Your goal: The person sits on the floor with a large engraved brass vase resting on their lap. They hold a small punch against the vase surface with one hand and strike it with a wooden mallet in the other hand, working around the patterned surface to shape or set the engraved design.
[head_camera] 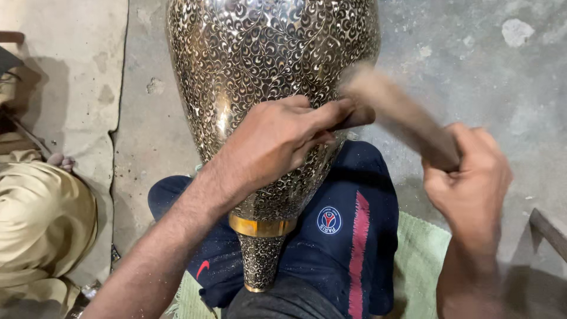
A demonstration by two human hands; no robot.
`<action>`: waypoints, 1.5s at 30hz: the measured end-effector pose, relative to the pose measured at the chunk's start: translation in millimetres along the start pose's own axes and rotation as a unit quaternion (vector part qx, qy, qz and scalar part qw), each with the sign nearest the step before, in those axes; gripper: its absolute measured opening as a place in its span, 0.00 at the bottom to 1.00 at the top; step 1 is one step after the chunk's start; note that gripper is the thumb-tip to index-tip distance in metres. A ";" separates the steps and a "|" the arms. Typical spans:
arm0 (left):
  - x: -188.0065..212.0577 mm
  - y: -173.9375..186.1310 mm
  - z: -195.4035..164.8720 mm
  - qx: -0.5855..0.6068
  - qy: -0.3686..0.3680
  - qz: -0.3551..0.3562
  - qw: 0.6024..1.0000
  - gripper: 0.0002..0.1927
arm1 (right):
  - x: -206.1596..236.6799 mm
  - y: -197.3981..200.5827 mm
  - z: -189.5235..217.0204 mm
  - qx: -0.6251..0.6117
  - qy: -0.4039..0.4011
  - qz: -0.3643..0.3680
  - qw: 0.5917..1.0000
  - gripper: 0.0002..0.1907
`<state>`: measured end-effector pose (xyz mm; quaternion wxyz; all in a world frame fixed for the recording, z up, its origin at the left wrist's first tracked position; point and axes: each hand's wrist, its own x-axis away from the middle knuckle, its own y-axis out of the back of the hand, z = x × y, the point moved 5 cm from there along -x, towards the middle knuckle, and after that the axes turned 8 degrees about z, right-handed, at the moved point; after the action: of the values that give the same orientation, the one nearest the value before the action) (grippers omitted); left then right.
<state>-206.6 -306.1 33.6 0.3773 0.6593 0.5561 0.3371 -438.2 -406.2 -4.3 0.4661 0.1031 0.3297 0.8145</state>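
Frame centre: left hand (277, 139) pinches a chisel (354, 118) against the engraved brass vase (266, 53); right hand (469, 177), lower right, grips a blurred wooden mallet (401, 112).

Floor (502, 77): grey concrete, pitted, from twelve to three o'clock. Pale mat (65, 71) at ten o'clock; green cloth (422, 254) at five.

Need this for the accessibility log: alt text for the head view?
A person's left hand holds a thin tool against a large engraved metal vase lying across their lap, while the right hand swings a motion-blurred wooden mallet. Concrete floor around them; another person's tan-clothed leg at left.
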 end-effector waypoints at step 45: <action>2.6 50.8 11.4 0.172 -0.001 -0.105 0.980 0.24 | 92.9 -106.4 -115.3 -0.409 -0.224 0.075 0.881 0.12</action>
<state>-171.9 -309.8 72.5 0.2926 0.6528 0.6712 0.1943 -470.0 -343.1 -172.4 0.4654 0.1072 -0.1548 0.8648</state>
